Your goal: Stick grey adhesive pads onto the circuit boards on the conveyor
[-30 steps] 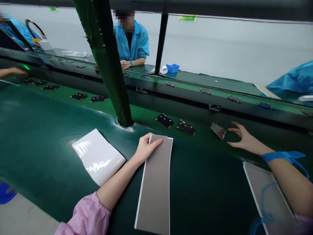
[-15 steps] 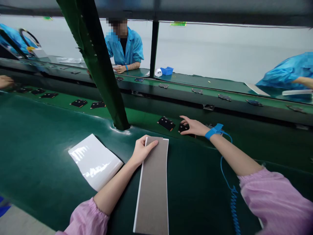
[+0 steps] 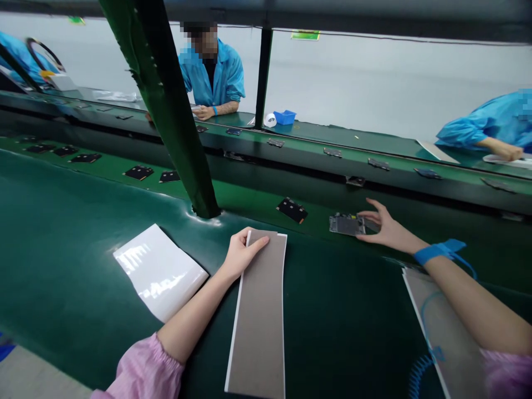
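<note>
Held left hand (image 3: 239,256) on the far left corner of the strip (image 3: 260,316), exactly as half a second before. Laid fingers close together and flat on the grey face, index along the far edge, pinching nothing. Kept strip lengthwise on the mat (image 3: 83,238), unmoved.

Shifted right hand (image 3: 384,228) from just beyond the strip's far end to a spot well right of that end. Spread fingers, lifted thumb, and set fingertips against the right end of a silver board (image 3: 347,224). Could not tell whether board was gripped or only touched. Found board apparently flat on the belt (image 3: 249,195), beyond and right of the strip's far end. Made out a second, darker piece partly under the fingers, details unclear.

Counted one black part (image 3: 292,210) just beyond the strip's far end, where two had lain a second before. Judged the missing part handled by right hand, possibly turned silver face up; could not confirm.

Found white sheet (image 3: 160,271) left of the strip, untouched, and a grey sheet (image 3: 449,332) right of the strip under the right forearm
</note>
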Available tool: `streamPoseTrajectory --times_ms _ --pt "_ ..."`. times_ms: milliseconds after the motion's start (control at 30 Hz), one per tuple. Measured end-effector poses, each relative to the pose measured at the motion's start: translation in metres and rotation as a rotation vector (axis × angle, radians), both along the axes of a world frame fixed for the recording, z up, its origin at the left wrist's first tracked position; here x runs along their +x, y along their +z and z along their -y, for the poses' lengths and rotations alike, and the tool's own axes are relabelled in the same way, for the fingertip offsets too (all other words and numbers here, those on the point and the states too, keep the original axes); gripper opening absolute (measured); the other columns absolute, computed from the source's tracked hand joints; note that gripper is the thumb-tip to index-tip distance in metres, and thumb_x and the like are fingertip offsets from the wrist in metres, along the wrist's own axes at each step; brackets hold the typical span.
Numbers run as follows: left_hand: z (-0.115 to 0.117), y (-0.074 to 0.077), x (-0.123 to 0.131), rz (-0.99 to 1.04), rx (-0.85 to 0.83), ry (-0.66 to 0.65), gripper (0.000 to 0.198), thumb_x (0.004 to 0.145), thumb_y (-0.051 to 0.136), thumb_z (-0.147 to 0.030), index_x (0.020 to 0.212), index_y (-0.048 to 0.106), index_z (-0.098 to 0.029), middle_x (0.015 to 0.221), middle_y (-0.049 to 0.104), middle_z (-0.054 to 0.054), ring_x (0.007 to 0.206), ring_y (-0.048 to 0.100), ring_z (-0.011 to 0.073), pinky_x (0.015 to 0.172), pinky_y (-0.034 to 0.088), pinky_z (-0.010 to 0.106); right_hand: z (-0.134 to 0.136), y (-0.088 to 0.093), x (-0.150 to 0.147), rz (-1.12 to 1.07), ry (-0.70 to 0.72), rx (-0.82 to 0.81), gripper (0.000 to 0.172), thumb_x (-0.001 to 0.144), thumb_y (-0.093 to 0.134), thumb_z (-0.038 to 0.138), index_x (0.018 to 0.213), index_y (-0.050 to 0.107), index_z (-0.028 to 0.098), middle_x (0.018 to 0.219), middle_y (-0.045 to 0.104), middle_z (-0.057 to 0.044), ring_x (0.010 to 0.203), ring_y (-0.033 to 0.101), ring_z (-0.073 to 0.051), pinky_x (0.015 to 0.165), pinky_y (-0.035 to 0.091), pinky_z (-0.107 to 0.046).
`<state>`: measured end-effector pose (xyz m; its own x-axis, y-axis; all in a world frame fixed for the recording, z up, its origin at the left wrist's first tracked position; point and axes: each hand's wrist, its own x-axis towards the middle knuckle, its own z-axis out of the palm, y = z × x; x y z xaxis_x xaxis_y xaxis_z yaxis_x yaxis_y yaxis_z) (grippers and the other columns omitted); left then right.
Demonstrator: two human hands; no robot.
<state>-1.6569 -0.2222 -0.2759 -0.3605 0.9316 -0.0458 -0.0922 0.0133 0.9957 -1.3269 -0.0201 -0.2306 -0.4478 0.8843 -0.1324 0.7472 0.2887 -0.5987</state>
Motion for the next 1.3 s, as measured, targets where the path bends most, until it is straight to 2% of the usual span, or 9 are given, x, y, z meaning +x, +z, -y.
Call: streamPoseTrajectory --times_ms 100,233,500,667,767,867,1033,1167,1300 --pt "0.0 0.0 0.0 -0.008 -0.003 -0.005 0.033 0.068 0.075 -0.043 0.066 0.054 -0.017 0.061 0.052 -0.004 0.055 0.048 0.0102 0.051 0.038 0.021 0.002 -0.008 0.016 0.157 -0.027 0.012 0.111 0.064 0.066 0.062 0.15 0.004 0.029 0.143 0.047 -0.014 0.134 0.038 -0.042 0.107 0.034 -0.067" --pt "0.0 0.001 0.0 -0.037 -0.006 0.013 0.034 0.068 0.075 -0.043 0.066 0.054 -0.016 0.06 0.051 -0.004 0.055 0.048 0.01 0.051 0.037 0.02 -0.001 -0.006 -0.002 0.246 0.081 0.072 0.108 0.067 0.063 0.066 0.151 0.011 0.023 0.144 0.045 -0.015 0.135 0.036 -0.043 0.109 0.031 -0.066" --pt "-0.001 -0.002 0.0 -0.03 0.01 0.0 0.034 0.069 0.074 -0.043 0.066 0.054 -0.016 0.061 0.051 -0.004 0.056 0.047 0.0094 0.052 0.037 0.02 0.003 -0.013 -0.109 0.194 0.213 0.201 0.107 0.074 0.059 0.067 0.155 0.006 0.02 0.149 0.037 -0.018 0.122 0.052 -0.043 0.09 0.051 -0.056" --pt "-0.001 0.0 0.0 -0.015 0.016 -0.005 0.032 0.07 0.074 -0.041 0.066 0.054 -0.016 0.061 0.051 -0.004 0.056 0.047 0.009 0.051 0.037 0.019 -0.007 -0.015 -0.158 0.264 0.273 0.208 0.107 0.071 0.067 0.053 0.153 0.013 0.012 0.134 0.054 -0.022 0.117 0.056 -0.04 0.092 0.05 -0.052" --pt "-0.002 -0.001 0.001 0.009 0.006 -0.007 0.032 0.069 0.074 -0.041 0.067 0.054 -0.016 0.061 0.052 -0.003 0.056 0.049 0.0097 0.051 0.039 0.02 -0.013 -0.004 -0.162 0.252 0.324 0.226 0.105 0.068 0.071 0.045 0.152 0.016 0.015 0.126 0.059 -0.018 0.111 0.059 -0.039 0.09 0.051 -0.05" --pt "-0.002 0.0 0.001 0.019 0.01 -0.003 0.033 0.068 0.074 -0.041 0.065 0.053 -0.016 0.06 0.052 -0.004 0.056 0.049 0.01 0.051 0.039 0.02 -0.01 0.006 -0.155 0.063 0.298 0.314 0.108 0.067 0.069 0.042 0.153 0.006 0.02 0.127 0.056 -0.017 0.112 0.059 -0.036 0.088 0.052 -0.049" --pt "-0.001 0.001 0.001 0.032 0.015 -0.01 0.033 0.068 0.074 -0.041 0.064 0.051 -0.017 0.059 0.051 -0.004 0.056 0.049 0.0103 0.05 0.039 0.02 0.0 -0.011 -0.121 -0.251 0.315 0.283 0.113 0.072 0.066 0.046 0.15 -0.014 0.027 0.131 0.049 -0.014 0.121 0.054 -0.031 0.099 0.047 -0.049" --pt "-0.001 -0.001 0.001 0.01 0.023 -0.012 0.033 0.069 0.073 -0.042 0.066 0.052 -0.017 0.061 0.052 -0.003 0.057 0.05 0.0107 0.051 0.039 0.021 0.011 -0.028 -0.097 -0.042 0.271 0.179 0.103 0.071 0.068 0.053 0.151 0.01 0.026 0.137 0.047 -0.017 0.126 0.048 -0.039 0.098 0.046 -0.057" --pt "-0.002 -0.003 0.0 0.001 0.026 -0.016 0.034 0.069 0.074 -0.042 0.065 0.052 -0.017 0.06 0.05 -0.004 0.056 0.048 0.0099 0.051 0.037 0.021 0.044 -0.017 -0.11 -0.114 0.271 0.257 0.045 0.086 0.051 0.055 0.118 0.058 0.024 0.126 0.058 -0.013 0.118 0.055 -0.034 0.096 0.049 -0.052"
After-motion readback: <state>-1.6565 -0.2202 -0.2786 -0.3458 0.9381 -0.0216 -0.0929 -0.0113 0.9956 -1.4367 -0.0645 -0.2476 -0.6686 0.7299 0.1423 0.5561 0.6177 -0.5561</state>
